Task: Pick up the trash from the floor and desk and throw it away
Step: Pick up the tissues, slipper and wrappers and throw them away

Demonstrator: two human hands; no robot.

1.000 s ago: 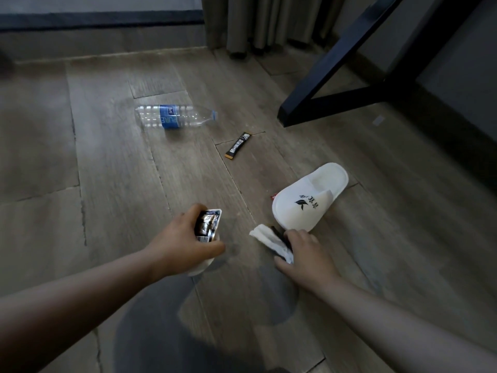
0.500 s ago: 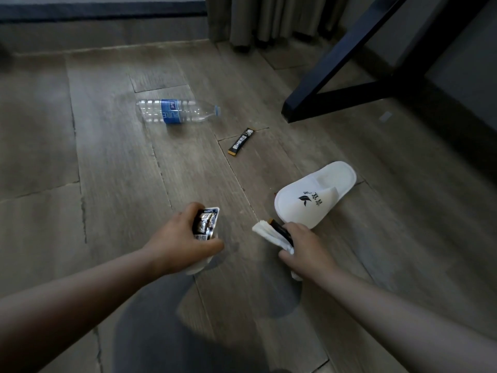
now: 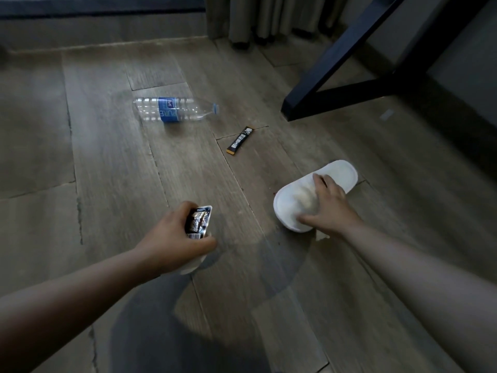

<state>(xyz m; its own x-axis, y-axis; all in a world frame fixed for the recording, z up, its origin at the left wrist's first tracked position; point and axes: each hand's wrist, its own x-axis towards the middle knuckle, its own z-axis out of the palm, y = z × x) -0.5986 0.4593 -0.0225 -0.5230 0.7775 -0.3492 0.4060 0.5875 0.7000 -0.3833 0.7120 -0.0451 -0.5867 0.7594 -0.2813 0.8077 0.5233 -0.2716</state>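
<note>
Grips a crinkled dark snack wrapper (image 3: 199, 221) in the left hand (image 3: 174, 238), fingers curled round it and thumb pressed across the front, top edge sticking up past the knuckles. Holds a white wad (image 3: 191, 267) underneath in the same fist; cannot tell what it is.

Holds the right hand (image 3: 326, 208) over a white slipper (image 3: 343, 175), at three o'clock from the left hand. Thumb out toward nine o'clock, fingertips over the slipper's upper, all of it blurred: cannot tell whether spread flat, pressing down or pinching anything. Just under the wrist, at six o'clock from that hand, a pale scrap (image 3: 322, 235) peeking out; cannot tell whether held or lying loose.

Farther out on the wooden floor (image 3: 107, 184), at twelve o'clock from the left hand, a clear plastic bottle (image 3: 174, 110) with a blue label, on its side, cap toward three o'clock. Between bottle and slipper, at one o'clock from the left hand, a black stick sachet (image 3: 240, 141) flat on the boards, touching neither.

At one o'clock of the view, the black angled leg (image 3: 336, 65) of a desk, foot planted near the sachet yet apart from it. At twelve o'clock, by the far wall, the hem of a grey curtain (image 3: 269, 20).
</note>
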